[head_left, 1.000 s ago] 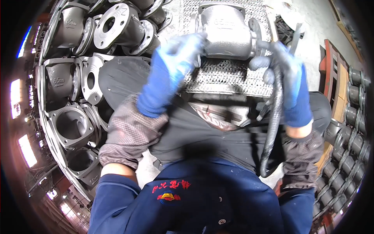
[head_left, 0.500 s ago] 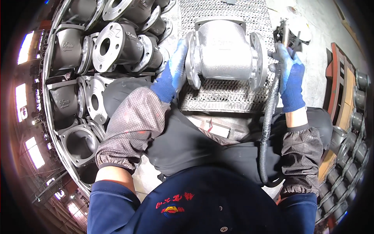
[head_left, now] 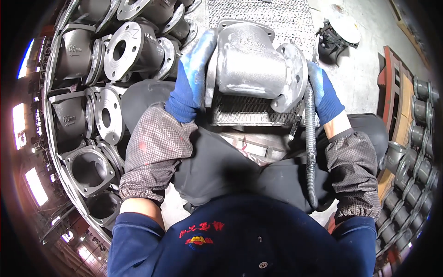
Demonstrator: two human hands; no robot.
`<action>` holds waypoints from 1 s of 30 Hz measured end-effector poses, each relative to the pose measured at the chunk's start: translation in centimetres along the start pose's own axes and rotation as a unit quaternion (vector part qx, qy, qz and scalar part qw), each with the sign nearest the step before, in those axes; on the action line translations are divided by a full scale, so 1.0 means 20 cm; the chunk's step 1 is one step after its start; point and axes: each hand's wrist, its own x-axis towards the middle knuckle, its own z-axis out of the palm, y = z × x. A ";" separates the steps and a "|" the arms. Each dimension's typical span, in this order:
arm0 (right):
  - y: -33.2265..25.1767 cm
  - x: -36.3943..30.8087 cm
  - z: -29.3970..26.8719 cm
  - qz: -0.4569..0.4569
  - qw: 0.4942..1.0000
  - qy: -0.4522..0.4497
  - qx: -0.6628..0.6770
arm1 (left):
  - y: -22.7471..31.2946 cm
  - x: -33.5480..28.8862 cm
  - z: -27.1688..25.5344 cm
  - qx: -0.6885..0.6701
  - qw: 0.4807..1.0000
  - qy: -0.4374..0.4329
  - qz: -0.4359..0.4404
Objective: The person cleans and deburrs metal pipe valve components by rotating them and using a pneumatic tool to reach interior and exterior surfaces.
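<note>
A silver-grey cast valve body with round bolt-holed flanges is between my two gloved hands, tilted above a metal mesh-topped stand. My left hand, in a blue glove, is closed on its left flange. Behind the right flange, my right hand grips that side; most of its fingers are hidden. A ribbed grey hose runs down in front of my right wrist. Just below the valve body, a slim dark tool tip shows; whether it joins the hose cannot be made out.
Several grey flanged castings fill a large bin at the left. The mesh-topped stand is between my knees. More castings are stacked at the right beside a red and wooden pallet. A dark bundle lies on the floor.
The valve body has turned and tilted, its right side lower and nearer. My right hand moved left from the tool's side to the right flange; my left hand came up along the left flange.
</note>
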 end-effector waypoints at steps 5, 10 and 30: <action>-0.01 0.04 0.05 0.059 0.988 -0.024 0.143 | 0.05 0.00 -0.06 0.018 0.996 0.030 0.076; -0.15 0.11 0.10 0.047 0.973 -0.022 0.225 | 0.08 0.14 -0.07 -0.558 0.732 0.095 -0.378; -0.28 -0.32 0.34 -0.248 0.961 0.120 -0.019 | 0.02 0.15 -0.04 -0.593 0.705 0.094 -0.376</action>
